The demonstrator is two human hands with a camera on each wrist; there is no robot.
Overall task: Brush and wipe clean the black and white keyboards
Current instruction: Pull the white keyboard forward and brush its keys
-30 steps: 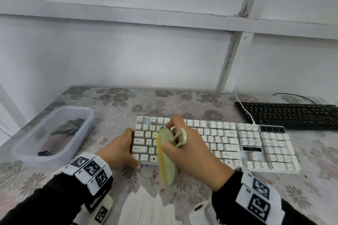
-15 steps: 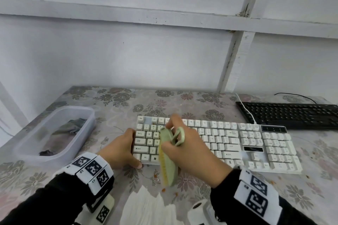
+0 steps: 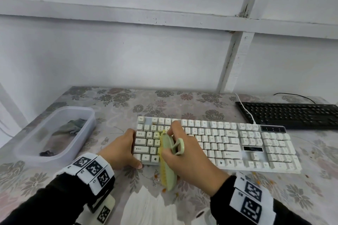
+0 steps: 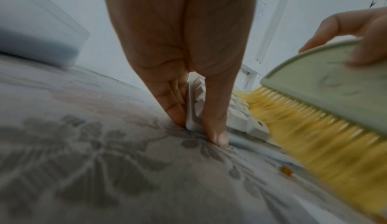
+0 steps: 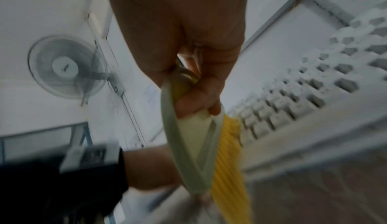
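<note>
The white keyboard (image 3: 237,144) lies across the middle of the floral table, and the black keyboard (image 3: 289,115) sits behind it at the right. My left hand (image 3: 124,151) clasps the white keyboard's left front corner (image 4: 196,98), fingers on the side edge and thumb (image 4: 215,128) on the front edge. My right hand (image 3: 186,157) grips a pale green brush (image 3: 167,160) by its loop handle (image 5: 188,136). Its yellow bristles (image 4: 303,128) press on the keys at the keyboard's left end and hang past the near edge.
A clear plastic tub (image 3: 33,144) holding a grey-green cloth stands at the left. White tissue (image 3: 146,206) and a paper roll (image 3: 201,213) lie at the table's near edge. Orange crumbs (image 4: 286,172) dot the cloth in front of the keyboard. A white wall runs behind.
The brush has slid a little toward the keyboard's near edge in my right hand. My left hand keeps its hold on the keyboard's corner.
</note>
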